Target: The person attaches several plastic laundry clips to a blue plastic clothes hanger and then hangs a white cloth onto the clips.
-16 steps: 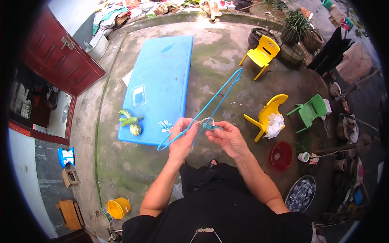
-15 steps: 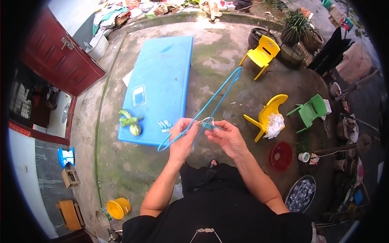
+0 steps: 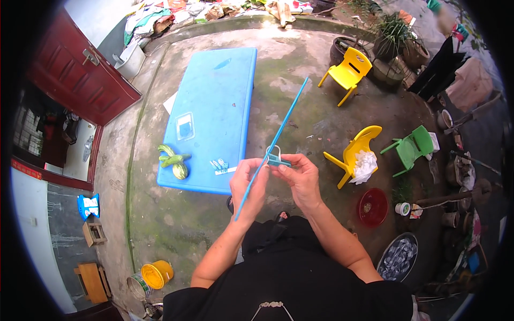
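My left hand (image 3: 249,184) is closed on a blue clothes hanger (image 3: 290,112), which is seen edge-on as a slanting bar with its far end up and to the right. In my right hand (image 3: 302,184) a teal clothespin (image 3: 279,160) is pinched between thumb and fingers, touching or just beside the hanger's middle. A pale curved loop (image 3: 269,149) shows where the two meet; which piece it belongs to I cannot tell. On the blue table (image 3: 214,91) ahead lie several small blue clothespins (image 3: 218,165) by a white strip.
Green striped gourds (image 3: 174,160) and a clear packet (image 3: 184,126) lie on the table. To the right stand yellow chairs (image 3: 350,69), a green chair (image 3: 411,150), a red basin (image 3: 372,207) and a metal tub of grey pieces (image 3: 398,257). A yellow bucket (image 3: 157,275) stands at lower left.
The hanger has turned from showing its open outline to edge-on, steeper than before. Both hands have shifted slightly, and the clothespin is now close against the hanger.
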### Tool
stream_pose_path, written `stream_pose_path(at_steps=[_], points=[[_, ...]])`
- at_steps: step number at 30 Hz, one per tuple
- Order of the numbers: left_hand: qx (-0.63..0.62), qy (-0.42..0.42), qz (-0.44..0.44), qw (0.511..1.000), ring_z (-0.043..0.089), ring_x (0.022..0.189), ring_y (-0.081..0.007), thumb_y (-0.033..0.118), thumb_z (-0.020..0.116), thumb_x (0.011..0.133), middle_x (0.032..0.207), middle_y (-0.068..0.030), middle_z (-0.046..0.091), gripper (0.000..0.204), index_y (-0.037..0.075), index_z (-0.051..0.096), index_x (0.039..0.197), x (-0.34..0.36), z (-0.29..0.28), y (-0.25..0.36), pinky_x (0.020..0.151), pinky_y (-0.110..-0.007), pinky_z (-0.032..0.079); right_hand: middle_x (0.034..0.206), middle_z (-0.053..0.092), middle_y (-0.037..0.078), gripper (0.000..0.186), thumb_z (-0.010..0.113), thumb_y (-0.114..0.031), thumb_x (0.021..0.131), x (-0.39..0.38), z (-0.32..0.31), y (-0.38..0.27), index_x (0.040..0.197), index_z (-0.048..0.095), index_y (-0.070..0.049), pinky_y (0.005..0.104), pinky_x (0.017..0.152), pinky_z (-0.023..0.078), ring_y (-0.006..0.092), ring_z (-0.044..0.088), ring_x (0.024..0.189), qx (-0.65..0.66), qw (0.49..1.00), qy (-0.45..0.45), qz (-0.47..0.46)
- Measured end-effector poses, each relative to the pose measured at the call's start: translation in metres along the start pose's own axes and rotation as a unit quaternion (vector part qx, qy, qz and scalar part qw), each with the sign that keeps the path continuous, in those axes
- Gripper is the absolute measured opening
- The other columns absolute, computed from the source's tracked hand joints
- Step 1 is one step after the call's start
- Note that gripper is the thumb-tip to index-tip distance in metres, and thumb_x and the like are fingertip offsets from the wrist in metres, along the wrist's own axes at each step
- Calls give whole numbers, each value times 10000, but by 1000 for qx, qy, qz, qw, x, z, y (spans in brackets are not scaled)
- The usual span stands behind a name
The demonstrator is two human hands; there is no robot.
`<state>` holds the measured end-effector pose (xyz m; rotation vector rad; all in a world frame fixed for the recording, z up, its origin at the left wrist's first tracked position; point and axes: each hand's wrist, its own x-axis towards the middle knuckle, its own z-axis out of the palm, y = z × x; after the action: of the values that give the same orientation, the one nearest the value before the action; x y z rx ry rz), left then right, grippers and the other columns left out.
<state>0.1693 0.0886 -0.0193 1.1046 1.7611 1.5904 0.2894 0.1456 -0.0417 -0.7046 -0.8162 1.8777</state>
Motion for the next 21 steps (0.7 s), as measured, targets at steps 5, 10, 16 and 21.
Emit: stream_pose_path(at_steps=[5,10,16,21], points=[[7,-17,17,1000,517,644,-61,40,625,828,847,-45,600,85,6,627,905,4,2,1,535,-207,399,966,640,141,200,598,63,808,2,-1,-5,1004,579,32,300,779,551,203,648,864,-27,999,3,-16],[44,-17,151,987,599,723,-117,14,660,794,936,-88,612,73,-21,641,855,0,6,-2,604,-221,479,920,653,126,189,611,48,802,1,0,2,990,595,24,293,741,546,184,646,802,9,1000,19,-21],[-61,-42,-33,997,586,803,-95,33,631,838,936,-80,626,171,-12,603,1002,-4,2,5,688,-217,472,909,653,129,199,620,38,800,-2,2,-6,996,586,24,294,726,540,179,643,787,16,1000,-3,11],[-145,-6,-44,988,554,801,-66,81,587,875,904,-31,623,157,4,613,1010,4,3,12,693,-216,447,903,651,138,214,627,39,798,-8,6,-6,1005,578,25,294,728,539,177,644,787,-15,999,-1,-28]])
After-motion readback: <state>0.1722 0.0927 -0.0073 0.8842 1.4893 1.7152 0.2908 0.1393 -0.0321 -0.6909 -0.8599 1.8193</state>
